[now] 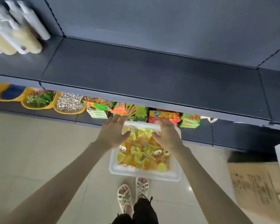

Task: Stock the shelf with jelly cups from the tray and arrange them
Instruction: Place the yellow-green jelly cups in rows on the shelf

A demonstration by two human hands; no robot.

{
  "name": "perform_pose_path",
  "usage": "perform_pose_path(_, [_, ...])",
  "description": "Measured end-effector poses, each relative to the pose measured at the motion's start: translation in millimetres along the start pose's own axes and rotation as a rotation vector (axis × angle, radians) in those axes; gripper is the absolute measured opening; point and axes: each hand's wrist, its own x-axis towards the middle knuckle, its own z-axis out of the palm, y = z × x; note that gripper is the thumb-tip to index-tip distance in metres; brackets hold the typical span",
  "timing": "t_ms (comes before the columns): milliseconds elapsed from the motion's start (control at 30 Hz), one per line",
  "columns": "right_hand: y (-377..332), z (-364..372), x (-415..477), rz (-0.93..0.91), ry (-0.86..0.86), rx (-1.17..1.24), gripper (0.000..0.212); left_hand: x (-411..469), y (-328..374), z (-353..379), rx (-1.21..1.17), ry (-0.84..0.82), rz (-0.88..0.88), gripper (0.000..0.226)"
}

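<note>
A white tray (pixel 145 172) stands on the floor below the shelf, heaped with yellow and orange jelly cups (pixel 142 152). Both my arms reach down over it. My left hand (pixel 114 132) hovers over the tray's far left corner, fingers spread, holding nothing. My right hand (pixel 167 135) is above the tray's far right part, fingers apart and slightly curled over the cups; I see no cup in it. The dark grey shelf board (pixel 152 75) in front of me is bare in its middle section.
Pale bottles (pixel 14 34) stand at the shelf's left end. On the lower shelf are yellow baskets (pixel 39 101) and colourful snack boxes (pixel 136 112). A flattened cardboard box (pixel 255 188) lies on the floor at right. My sandalled feet (pixel 132 194) stand just behind the tray.
</note>
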Motion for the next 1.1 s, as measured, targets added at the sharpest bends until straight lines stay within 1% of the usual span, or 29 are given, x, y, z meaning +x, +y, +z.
perform_pose_path(133, [23.4, 70.9, 28.7, 0.077, -0.129, 0.054, 0.044, 19.8, -36.0, 68.8, -0.071, -0.15, -0.128, 0.053])
perform_pose_path(300, [50.7, 154.0, 63.4, 0.179, -0.228, 0.204, 0.047, 38.0, -74.9, 156.9, -0.267, -0.226, -0.303, 0.048])
perform_pose_path(433, [68.3, 218.6, 88.8, 0.257, -0.286, 0.29, 0.047, 54.2, -98.9, 219.8, -0.383, -0.23, -0.434, 0.048])
perform_pose_path(567, [81.3, 267.5, 107.3, 0.341, -0.278, 0.351, 0.05, 65.5, -114.0, 268.3, -0.426, -0.146, -0.512, 0.053])
perform_pose_path(733, [94.3, 303.4, 117.3, 0.421, -0.223, 0.455, 0.054, 77.0, -118.6, 307.4, -0.452, -0.041, -0.502, 0.056])
perform_pose_path(867, [100.4, 321.4, 120.0, 0.46, -0.249, 0.464, 0.055, 81.4, -119.2, 322.9, -0.397, -0.037, -0.473, 0.057])
perform_pose_path(967, [101.7, 324.3, 118.8, 0.504, -0.232, 0.516, 0.054, 83.9, -117.4, 327.6, -0.364, -0.105, -0.467, 0.06])
perform_pose_path(1100, [108.9, 318.5, 110.6, 0.577, -0.165, 0.597, 0.054, 85.4, -128.0, 335.7, -0.426, -0.202, -0.532, 0.05])
